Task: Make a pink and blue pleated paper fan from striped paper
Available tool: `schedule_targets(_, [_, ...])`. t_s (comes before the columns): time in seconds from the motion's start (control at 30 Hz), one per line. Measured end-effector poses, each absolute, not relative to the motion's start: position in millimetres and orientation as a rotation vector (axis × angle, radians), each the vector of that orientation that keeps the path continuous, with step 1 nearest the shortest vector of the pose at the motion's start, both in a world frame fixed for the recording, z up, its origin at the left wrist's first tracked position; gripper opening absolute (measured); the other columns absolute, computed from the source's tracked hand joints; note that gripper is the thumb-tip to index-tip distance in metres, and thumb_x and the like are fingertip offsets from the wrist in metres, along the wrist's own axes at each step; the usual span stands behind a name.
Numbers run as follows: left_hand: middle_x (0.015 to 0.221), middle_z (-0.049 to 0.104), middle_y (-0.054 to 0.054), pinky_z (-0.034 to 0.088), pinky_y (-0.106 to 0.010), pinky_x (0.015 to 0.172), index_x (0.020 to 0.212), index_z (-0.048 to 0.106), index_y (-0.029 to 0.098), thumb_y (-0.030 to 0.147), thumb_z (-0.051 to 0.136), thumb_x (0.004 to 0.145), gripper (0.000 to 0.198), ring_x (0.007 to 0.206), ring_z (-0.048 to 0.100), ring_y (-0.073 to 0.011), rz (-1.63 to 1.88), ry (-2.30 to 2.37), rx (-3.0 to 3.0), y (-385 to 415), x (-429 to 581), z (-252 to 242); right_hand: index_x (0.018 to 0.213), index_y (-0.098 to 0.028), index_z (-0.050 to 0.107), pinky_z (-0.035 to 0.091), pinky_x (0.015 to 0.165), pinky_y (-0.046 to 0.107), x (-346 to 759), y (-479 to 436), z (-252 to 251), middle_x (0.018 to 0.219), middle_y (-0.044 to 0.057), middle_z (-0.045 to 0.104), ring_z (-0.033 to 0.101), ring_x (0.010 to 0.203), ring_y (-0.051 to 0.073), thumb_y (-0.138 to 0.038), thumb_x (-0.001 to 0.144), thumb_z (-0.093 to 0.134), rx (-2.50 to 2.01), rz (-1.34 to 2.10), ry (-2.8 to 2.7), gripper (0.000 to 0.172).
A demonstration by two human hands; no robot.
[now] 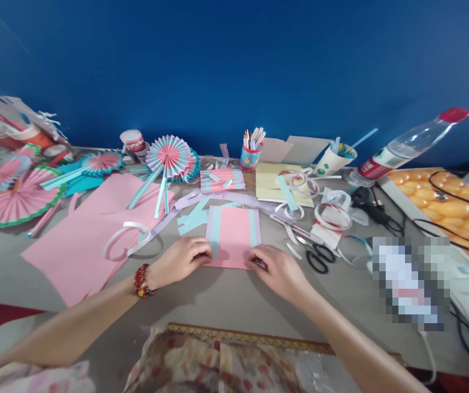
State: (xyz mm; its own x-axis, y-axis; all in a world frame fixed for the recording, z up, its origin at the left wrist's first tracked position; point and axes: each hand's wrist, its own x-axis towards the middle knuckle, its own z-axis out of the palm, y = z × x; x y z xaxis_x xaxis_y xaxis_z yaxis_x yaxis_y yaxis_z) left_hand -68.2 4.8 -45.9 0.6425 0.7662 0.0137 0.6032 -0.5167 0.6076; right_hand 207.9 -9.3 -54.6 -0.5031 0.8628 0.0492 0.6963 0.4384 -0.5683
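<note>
A pink paper sheet (234, 234) with pale blue and lilac strips along its left and right sides lies flat on the table in front of me. My left hand (187, 256), with a red bead bracelet at the wrist, has its fingers curled on the near left corner. At the near right corner, my right hand (273, 265) pinches the edge in the same way. Both thumbs are partly hidden. Just beyond the sheet sits a pleated pink-and-blue paper (223, 180). Black-handled scissors (318, 257) lie to the right of my right hand.
Large pink sheets (82, 234) spread at left, near folded paper fans (167, 158). A pen cup (252, 154), a paper cup (332, 161) and a tilted-looking bottle (406, 147) stand at the back. Tape rolls (332, 216), cables and a blurred-out object (406, 284) lie at right.
</note>
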Motion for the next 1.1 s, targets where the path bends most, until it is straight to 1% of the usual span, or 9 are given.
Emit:
schedule_targets(0.23, [0.086, 0.064, -0.001, 0.040, -0.025, 0.075, 0.089, 0.062, 0.018, 0.028, 0.047, 0.101, 0.021, 0.079, 0.060, -0.0151, 0.349, 1.036, 2.385, 4.7, -70.8, -49.9, 0.082, -0.021, 0.061, 0.041, 0.066, 0.026, 206.9, -8.6, -55.5, 0.083, 0.002, 0.069, 0.062, 0.076, 0.017, -0.018, 0.089, 0.059, -1.368, 0.684, -2.364, 0.007])
schedule_targets(0.5, [0.085, 0.063, -0.002, 0.039, -0.026, 0.073, 0.090, 0.063, 0.018, 0.030, 0.042, 0.103, 0.027, 0.079, 0.059, -0.0150, 0.329, 0.995, 2.449, 7.3, -71.0, -50.2, 0.082, -0.021, 0.060, 0.041, 0.067, 0.026, 207.0, -7.8, -55.4, 0.082, 0.001, 0.068, 0.063, 0.076, 0.018, -0.019, 0.088, 0.061, -1.387, 0.692, -2.375, 0.006])
schedule_targets(0.7, [0.085, 0.061, -0.002, 0.038, -0.026, 0.074, 0.092, 0.063, 0.018, 0.030, 0.039, 0.104, 0.029, 0.079, 0.058, -0.0146, 0.339, 0.988, 2.496, 5.3, -72.6, -53.5, 0.081, -0.021, 0.060, 0.041, 0.066, 0.026, 207.5, -7.1, -54.5, 0.082, 0.002, 0.068, 0.062, 0.075, 0.017, -0.021, 0.088, 0.059, -1.378, 0.706, -2.364, 0.007])
schedule_targets(0.97, [0.088, 0.061, -0.002, 0.038, -0.027, 0.076, 0.095, 0.063, 0.019, 0.027, 0.039, 0.103, 0.027, 0.080, 0.058, -0.0137, 0.319, 0.985, 2.537, 3.9, -73.1, -55.6, 0.078, -0.022, 0.058, 0.037, 0.062, 0.024, 208.8, -6.4, -51.7, 0.078, 0.001, 0.066, 0.059, 0.071, 0.016, -0.021, 0.090, 0.057, -1.335, 0.741, -2.361, 0.012])
schedule_targets(1.1, [0.086, 0.060, -0.002, 0.038, -0.027, 0.075, 0.094, 0.064, 0.019, 0.027, 0.038, 0.103, 0.029, 0.077, 0.057, -0.0134, 0.309, 0.992, 2.569, 3.7, -73.1, -55.7, 0.077, -0.021, 0.057, 0.036, 0.062, 0.024, 210.0, -5.9, -51.5, 0.076, 0.000, 0.064, 0.057, 0.070, 0.016, -0.019, 0.090, 0.056, -1.295, 0.749, -2.380, 0.014])
